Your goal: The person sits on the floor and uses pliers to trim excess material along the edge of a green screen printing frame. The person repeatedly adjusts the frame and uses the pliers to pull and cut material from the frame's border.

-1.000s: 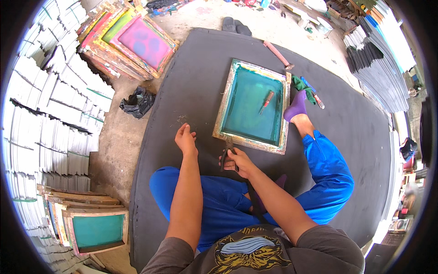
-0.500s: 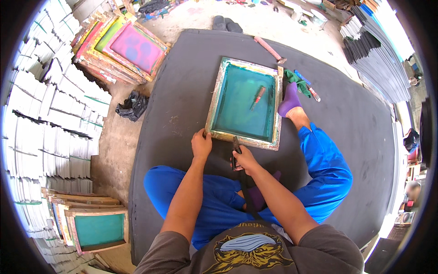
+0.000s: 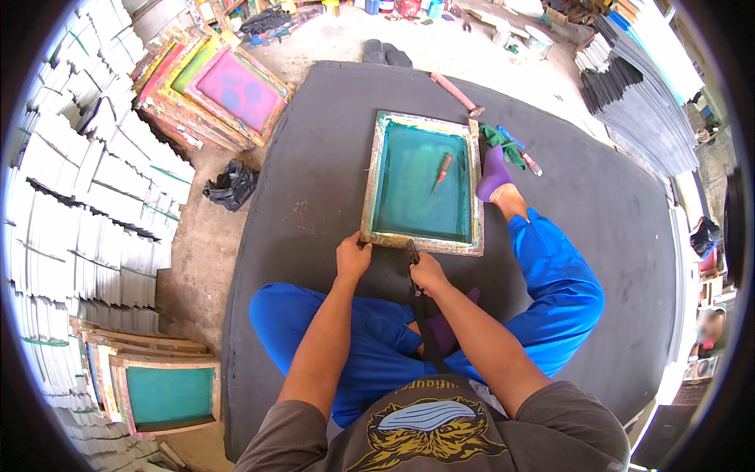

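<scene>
A wooden screen-printing frame [image 3: 425,241] with teal mesh lies on the dark mat in front of me. My left hand [image 3: 353,259] is closed round its near left corner. In my right hand [image 3: 429,274] are dark-handled pliers [image 3: 412,250], their jaws at the frame's near edge; whether they bite on something there is too small to tell. A red-handled screwdriver [image 3: 442,173] rests on the mesh. My purple-socked foot [image 3: 493,175] sits against the frame's right side.
Beyond the frame lies a hammer [image 3: 457,93] with a pink handle. A green cloth [image 3: 503,145] and a second screwdriver [image 3: 532,163] are past my foot. Coloured frames [image 3: 240,90] lean at the far left, above a black plastic bag [image 3: 231,186]. White stacked sheets [image 3: 86,204] line the left.
The frame has turned slightly and sits a little lower in view. My right hand with the pliers has shifted slightly right along its near edge. The left hand keeps its hold at the corner.
</scene>
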Motion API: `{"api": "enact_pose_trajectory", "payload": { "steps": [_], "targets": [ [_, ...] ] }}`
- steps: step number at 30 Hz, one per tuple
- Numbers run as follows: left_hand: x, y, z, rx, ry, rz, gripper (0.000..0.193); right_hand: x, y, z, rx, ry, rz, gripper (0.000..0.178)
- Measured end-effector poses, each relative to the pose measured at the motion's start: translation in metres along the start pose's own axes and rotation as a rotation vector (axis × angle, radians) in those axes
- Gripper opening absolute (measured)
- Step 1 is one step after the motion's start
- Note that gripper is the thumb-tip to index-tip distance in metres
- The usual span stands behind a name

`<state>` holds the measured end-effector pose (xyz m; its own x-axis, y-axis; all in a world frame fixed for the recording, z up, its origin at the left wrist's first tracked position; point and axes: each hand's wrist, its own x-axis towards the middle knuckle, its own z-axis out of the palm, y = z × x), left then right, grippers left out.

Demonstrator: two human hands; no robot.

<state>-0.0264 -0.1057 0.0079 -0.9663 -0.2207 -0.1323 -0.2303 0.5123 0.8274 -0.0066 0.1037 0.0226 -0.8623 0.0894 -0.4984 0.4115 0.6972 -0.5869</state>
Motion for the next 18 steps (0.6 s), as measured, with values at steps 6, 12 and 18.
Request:
{"api": "enact_pose_trajectory", "payload": {
  "steps": [6,12,18],
  "targets": [
    [0.0,0.001,0.0,0.033,-0.011,-0.011,0.049,0.003,-0.01,-0.003,-0.142,0.01,-0.018,0.033],
    [0.007,-0.008,0.005,0.012,-0.043,-0.025,0.045,0.01,-0.025,-0.003,-0.243,0.0,0.037,0.036],
    [0.004,0.001,0.004,-0.039,-0.056,-0.044,0.042,0.006,-0.039,-0.001,-0.265,0.039,0.111,0.037]
  ]
}}
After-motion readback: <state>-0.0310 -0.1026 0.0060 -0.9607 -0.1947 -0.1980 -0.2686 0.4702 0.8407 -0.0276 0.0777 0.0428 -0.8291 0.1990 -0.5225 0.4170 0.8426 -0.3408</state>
